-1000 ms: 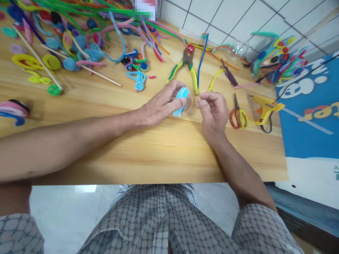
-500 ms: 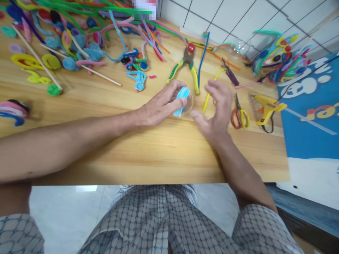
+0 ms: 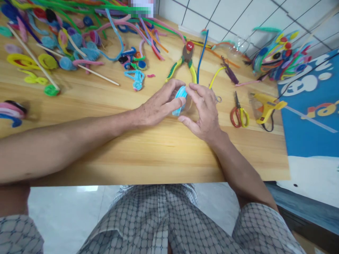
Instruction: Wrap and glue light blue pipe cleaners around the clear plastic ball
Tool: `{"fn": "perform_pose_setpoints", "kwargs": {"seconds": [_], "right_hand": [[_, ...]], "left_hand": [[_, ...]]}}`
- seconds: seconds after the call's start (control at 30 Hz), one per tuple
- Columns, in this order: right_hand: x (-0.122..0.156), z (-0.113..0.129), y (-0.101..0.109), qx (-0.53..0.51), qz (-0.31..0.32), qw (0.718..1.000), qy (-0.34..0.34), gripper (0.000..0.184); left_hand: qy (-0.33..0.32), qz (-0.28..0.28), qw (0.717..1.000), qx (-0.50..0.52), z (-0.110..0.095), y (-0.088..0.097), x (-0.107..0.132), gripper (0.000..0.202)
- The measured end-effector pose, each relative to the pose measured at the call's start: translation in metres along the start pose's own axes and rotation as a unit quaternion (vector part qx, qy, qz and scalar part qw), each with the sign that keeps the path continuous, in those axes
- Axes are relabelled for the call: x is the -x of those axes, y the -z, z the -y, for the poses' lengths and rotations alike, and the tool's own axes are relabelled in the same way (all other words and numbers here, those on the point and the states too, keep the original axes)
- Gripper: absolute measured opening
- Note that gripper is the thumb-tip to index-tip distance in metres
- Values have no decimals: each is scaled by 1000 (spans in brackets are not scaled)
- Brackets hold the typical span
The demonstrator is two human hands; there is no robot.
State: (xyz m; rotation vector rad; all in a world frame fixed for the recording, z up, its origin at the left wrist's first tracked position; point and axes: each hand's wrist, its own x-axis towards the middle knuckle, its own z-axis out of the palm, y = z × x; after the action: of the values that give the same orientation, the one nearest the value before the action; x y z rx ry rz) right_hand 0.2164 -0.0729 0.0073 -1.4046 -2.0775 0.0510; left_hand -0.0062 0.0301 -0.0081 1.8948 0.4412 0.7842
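Note:
Between my hands, just above the wooden table, is a light blue fuzzy pipe-cleaner band (image 3: 180, 101) around a clear, rounded plastic shell (image 3: 189, 104). My left hand (image 3: 164, 104) grips the band from the left, its thumb pressed across the front and its fingers behind. From the right my right hand (image 3: 203, 111) curves around the shell, index finger at its top and thumb at its lower edge. My palm partly hides the shell. Behind both hands lie pliers (image 3: 188, 60) with green and yellow handles, their jaws around a red ball.
Scissors (image 3: 239, 114) and a yellow glue gun (image 3: 268, 106) lie to the right. Coiled pipe cleaners (image 3: 91, 51) and wooden sticks (image 3: 33, 56) crowd the back left. A bag of colourful pieces (image 3: 280, 58) stands by the tiled wall (image 3: 206, 16). A blue pipe cleaner (image 3: 202, 56) lies beside the pliers.
My right hand has moved left from beside the yellow pipe cleaner and come up against the clear shell. My left hand has kept its hold on the light blue band.

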Motion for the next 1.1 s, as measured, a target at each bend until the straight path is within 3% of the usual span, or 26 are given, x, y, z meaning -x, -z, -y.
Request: {"fn": "perform_pose_setpoints", "kwargs": {"seconds": [0.27,0.77,0.97,1.1], "right_hand": [[3,-1,-1,-33,-32,999,8,75],[5,3,-6,-11,-18,1000,23,70],[7,2,-9,-4,-20,999,32,78],[6,2,-9,-14,-15,1000,13,70]], "left_hand": [[-4,10,1000,-7,-1,2,1,56],[-14,-4,1000,1,4,-3,1,65],[-14,5,1000,-6,0,-1,1,66],[-9,5,1000,-3,0,1,1,64]]}}
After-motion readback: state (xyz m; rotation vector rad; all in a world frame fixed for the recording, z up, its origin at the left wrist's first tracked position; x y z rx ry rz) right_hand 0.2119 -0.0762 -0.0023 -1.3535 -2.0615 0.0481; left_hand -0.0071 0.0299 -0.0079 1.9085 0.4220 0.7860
